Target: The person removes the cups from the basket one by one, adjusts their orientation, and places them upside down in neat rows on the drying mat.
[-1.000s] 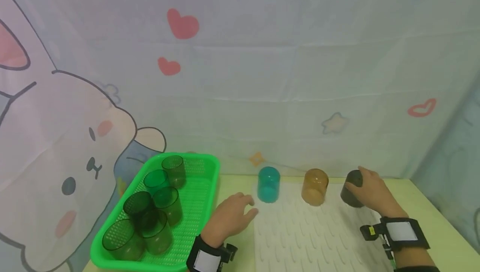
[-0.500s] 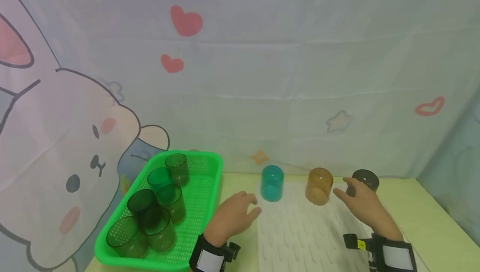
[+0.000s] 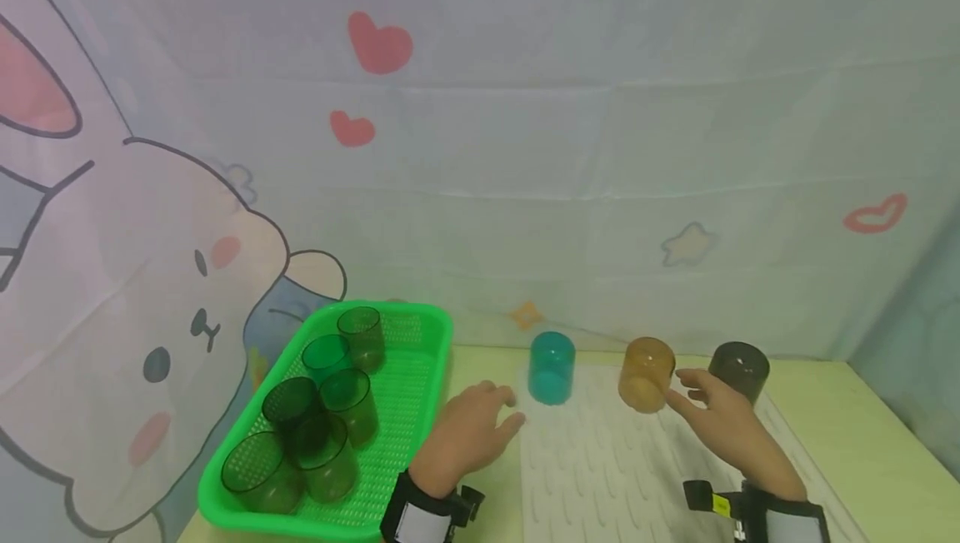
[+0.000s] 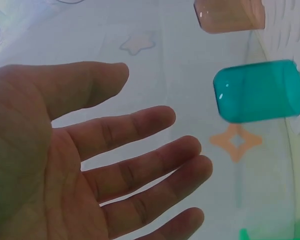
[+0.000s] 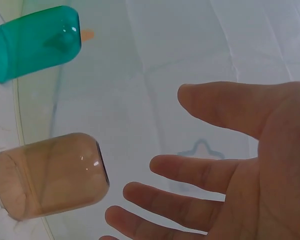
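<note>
Three cups stand upside down in a row along the back of a white ridged mat [image 3: 592, 476]: a teal cup [image 3: 552, 368], an amber cup [image 3: 647, 375] and a dark grey cup [image 3: 739, 370]. My right hand [image 3: 723, 422] hovers in front of the grey cup, overlapping its lower left in the head view, with thumb and fingers apart and nothing held. In the right wrist view the amber cup [image 5: 52, 175] lies beyond my fingertips. My left hand [image 3: 468, 435] is held between basket and mat, fingers spread, palm bare in the left wrist view, the teal cup [image 4: 260, 91] beyond them.
A green plastic basket [image 3: 438, 360] stands on the left of the pale yellow table [image 3: 832, 418], with several transparent green-tinted cups, such as one cup [image 3: 262, 476], upright along its left half. A printed cloth backdrop [image 3: 525, 151] hangs right behind the table.
My right hand has let go of the dark grey cup and drawn back from it to the left and nearer. The grey cup now stands by itself on the mat. My left hand keeps its place.
</note>
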Demonstrator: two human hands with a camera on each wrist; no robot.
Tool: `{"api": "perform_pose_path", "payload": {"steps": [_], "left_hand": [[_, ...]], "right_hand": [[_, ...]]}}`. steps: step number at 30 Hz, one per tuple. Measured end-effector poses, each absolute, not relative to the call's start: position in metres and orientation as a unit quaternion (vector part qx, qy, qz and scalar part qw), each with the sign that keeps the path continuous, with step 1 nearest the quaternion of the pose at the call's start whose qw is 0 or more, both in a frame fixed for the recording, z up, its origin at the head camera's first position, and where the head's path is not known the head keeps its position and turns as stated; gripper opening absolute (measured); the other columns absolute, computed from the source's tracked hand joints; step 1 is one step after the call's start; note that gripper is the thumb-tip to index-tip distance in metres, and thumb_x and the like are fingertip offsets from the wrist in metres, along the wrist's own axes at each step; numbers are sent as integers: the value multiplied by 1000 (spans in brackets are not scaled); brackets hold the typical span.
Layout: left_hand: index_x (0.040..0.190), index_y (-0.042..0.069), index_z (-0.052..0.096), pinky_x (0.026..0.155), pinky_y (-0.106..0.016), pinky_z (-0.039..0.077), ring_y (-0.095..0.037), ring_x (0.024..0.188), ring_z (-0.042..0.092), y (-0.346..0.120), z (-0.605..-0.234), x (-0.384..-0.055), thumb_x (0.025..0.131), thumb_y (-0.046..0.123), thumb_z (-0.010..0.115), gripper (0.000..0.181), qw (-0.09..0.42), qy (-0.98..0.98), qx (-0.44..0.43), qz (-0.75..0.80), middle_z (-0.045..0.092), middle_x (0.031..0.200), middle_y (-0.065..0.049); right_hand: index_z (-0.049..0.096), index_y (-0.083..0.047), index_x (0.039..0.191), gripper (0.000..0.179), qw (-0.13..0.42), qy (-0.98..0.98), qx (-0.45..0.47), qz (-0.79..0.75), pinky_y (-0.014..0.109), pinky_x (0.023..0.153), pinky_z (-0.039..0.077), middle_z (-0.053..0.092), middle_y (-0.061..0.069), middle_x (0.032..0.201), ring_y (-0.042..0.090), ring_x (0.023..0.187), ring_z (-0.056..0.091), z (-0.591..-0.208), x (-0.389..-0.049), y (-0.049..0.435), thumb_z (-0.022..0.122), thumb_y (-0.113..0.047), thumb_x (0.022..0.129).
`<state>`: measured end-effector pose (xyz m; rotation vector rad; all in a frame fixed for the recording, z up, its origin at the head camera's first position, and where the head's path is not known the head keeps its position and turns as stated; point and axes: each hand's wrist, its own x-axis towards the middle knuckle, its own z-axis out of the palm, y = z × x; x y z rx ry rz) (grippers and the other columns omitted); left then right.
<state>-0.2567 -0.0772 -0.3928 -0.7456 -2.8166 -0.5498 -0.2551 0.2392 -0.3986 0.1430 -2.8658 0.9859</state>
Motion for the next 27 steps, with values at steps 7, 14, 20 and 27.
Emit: {"api": "perform_pose_path", "payload": {"steps": [7,14,20,27], "left_hand": [[98,11,60,61,-29,43,-18,79,54,-96,-376,-249,88,31,51,25,105,-952,-227,-174,55,92,-3],[104,6,57,65,-32,44,-19,81,54,-116,-352,-243,88,31,51,30,59,-960,-236,-140,56,94,-5],[99,7,58,62,-34,45,-20,80,56,-134,-343,-250,86,32,54,29,34,-971,-221,-79,58,89,-5],[76,11,58,55,-36,43,-19,63,54,-154,-334,-265,84,30,59,20,-1,-983,-184,-18,53,68,-3]], "right_hand": [[37,5,126,68,50,-941,62,329,49,71,45,43,31,120,45,105,44,-402,-257,240,42,-51,87],[36,4,127,72,37,-940,66,333,48,72,45,41,29,123,43,107,44,-401,-259,241,40,-55,86],[35,4,128,71,39,-936,70,343,47,71,45,43,28,122,42,106,45,-402,-259,241,40,-54,86],[36,4,127,71,42,-934,76,346,47,71,46,44,27,121,42,105,45,-403,-261,242,40,-54,86]]}}
